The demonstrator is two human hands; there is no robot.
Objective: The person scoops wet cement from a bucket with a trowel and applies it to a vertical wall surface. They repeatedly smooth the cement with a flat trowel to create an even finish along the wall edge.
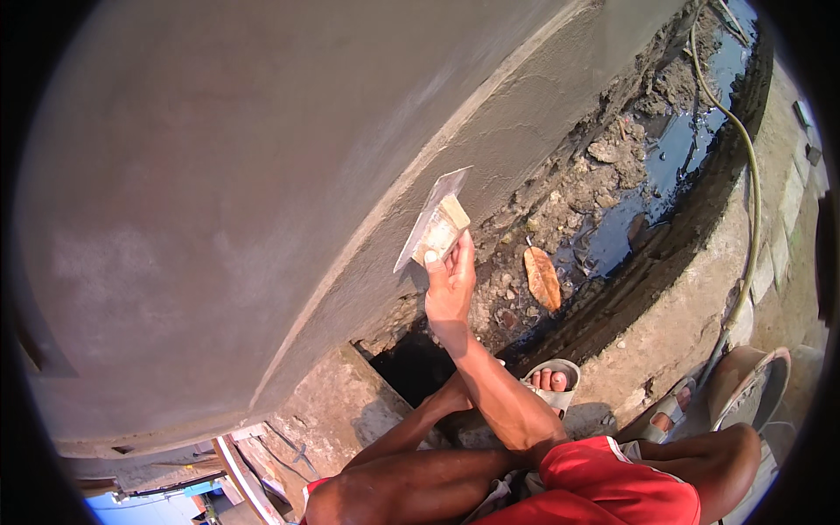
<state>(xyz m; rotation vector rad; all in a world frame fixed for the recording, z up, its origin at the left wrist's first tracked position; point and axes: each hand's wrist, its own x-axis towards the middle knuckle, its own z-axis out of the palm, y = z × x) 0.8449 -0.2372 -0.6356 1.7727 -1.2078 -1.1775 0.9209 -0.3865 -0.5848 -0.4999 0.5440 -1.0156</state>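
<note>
My right hand (451,289) is closed round the wooden block handle of a plastering trowel (430,219), its thumb on the near side. The trowel's thin flat plate is tilted and close to the lower band of a grey plastered wall (219,192); whether it touches I cannot tell. My left forearm (416,426) passes behind the right one, and the left hand is mostly hidden there, so its fingers do not show clearly. Beneath the hands lies a dark square hole (411,366) beside a concrete slab (337,398).
A muddy ditch with dark water (612,241) runs along the wall. A dry brown leaf (542,278) lies in it. A hose (751,175) follows the concrete edge (700,284) on the right. A bucket (733,381) stands by my sandalled right foot (669,416).
</note>
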